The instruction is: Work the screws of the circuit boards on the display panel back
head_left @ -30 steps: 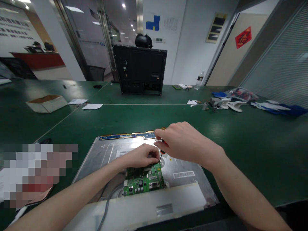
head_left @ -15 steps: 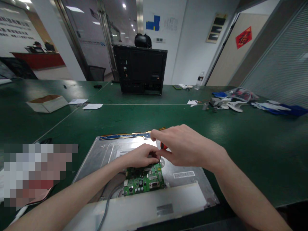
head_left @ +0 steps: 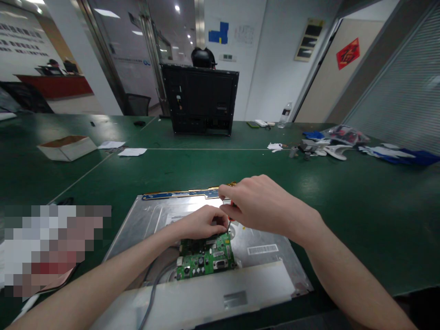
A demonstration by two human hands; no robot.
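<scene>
My right hand (head_left: 261, 204) is closed around a screwdriver (head_left: 229, 224) with a red handle, mostly hidden by the fingers. Its thin shaft points down at the upper right corner of a green circuit board (head_left: 206, 263). At that same corner my left hand (head_left: 202, 222) has its fingers curled and pinched, close to the shaft; what they grip is hidden. The board lies on the metal back of a display panel (head_left: 137, 224), which rests flat on the table. A narrow blue circuit strip (head_left: 178, 195) runs along the panel's far edge.
A grey cable (head_left: 153, 293) curves past the board's left side. Farther off stand a black monitor housing (head_left: 202, 98), an open cardboard box (head_left: 68, 153) and a water bottle (head_left: 284, 117). Gloves and loose parts (head_left: 319, 146) lie at the right. A pixelated patch covers the left.
My right hand has shifted and turned slightly on the screwdriver, showing more of the shaft. The left hand, board and panel have stayed in place.
</scene>
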